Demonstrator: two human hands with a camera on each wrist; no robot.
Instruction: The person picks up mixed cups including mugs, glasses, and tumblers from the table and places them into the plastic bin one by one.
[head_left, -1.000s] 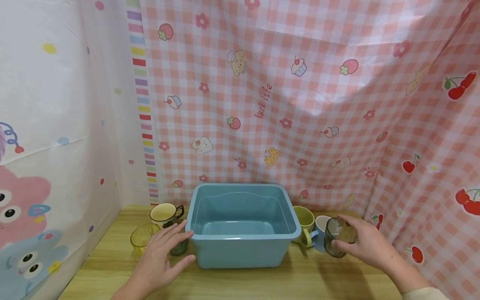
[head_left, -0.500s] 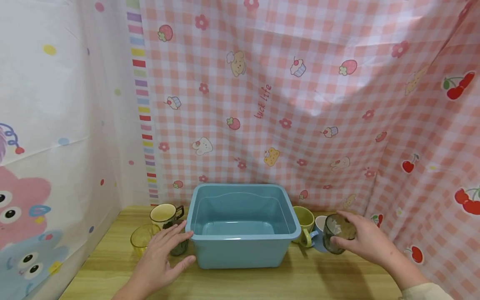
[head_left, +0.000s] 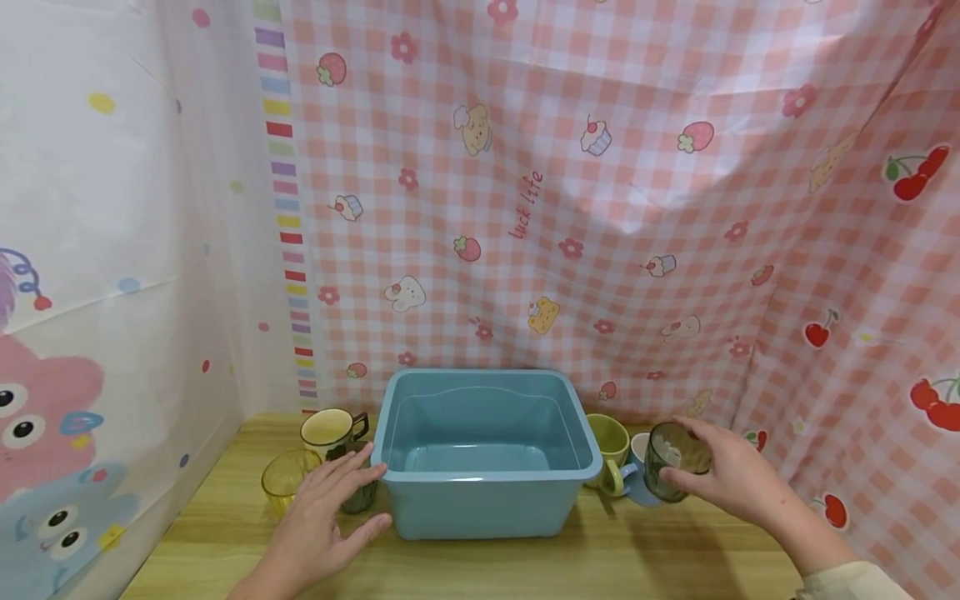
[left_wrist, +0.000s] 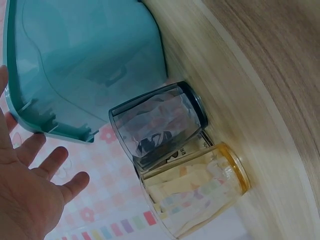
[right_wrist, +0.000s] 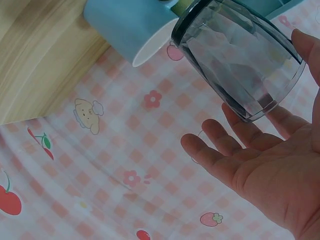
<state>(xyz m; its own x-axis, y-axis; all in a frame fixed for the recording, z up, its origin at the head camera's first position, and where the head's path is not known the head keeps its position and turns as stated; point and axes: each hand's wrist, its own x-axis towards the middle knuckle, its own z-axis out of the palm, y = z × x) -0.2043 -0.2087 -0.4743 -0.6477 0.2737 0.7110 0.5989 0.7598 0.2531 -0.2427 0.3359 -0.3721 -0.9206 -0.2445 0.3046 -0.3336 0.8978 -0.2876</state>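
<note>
Right of the tub [head_left: 476, 507], the right hand [head_left: 733, 475] pinches the glass [right_wrist: 240, 57] up high, likely for control; at left, the extended left hand [head_left: 318, 518] holds nothing.

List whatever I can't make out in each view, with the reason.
Head view: part of the yellow glass, behind the left hand.
Head view: part of the blue mug, behind the held glass.
Left wrist view: the full print on the cream mug, blocked by the dark glass and yellow glass.
Right wrist view: part of the right hand, cut off by the right edge.
</note>
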